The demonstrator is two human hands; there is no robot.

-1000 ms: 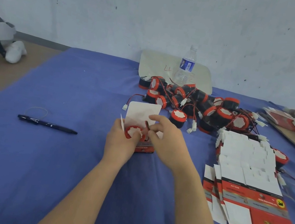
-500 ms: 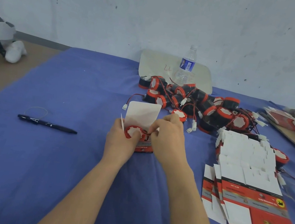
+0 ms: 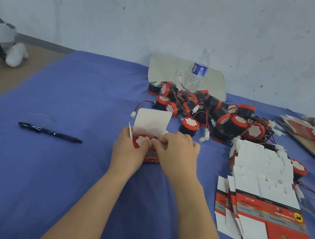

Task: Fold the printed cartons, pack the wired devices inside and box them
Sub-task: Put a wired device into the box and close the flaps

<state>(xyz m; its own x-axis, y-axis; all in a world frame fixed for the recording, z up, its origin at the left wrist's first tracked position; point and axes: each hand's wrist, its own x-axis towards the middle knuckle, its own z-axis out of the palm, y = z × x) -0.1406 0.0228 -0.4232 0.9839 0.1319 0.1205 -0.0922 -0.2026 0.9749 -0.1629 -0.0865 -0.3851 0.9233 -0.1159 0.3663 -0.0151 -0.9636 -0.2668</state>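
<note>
Left hand (image 3: 127, 152) grips the red printed cardboard carton (image 3: 151, 122); right hand (image 3: 177, 154) pinches the red-capped round device (image 3: 142, 141) inside.

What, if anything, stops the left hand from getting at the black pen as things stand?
Probably yes. The pen lies on open blue cloth left of the left hand, nothing between them. That hand grips the carton, though, so it would have to let go first.

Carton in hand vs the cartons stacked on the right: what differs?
The red-and-white printed carton gripped by the left hand is folded into a box, lid flap up; the red-and-white flat cartons lie unfolded in a stack. The held carton contains a red-capped black device; the flat ones are empty. Both: red print outside, white inside.
</note>
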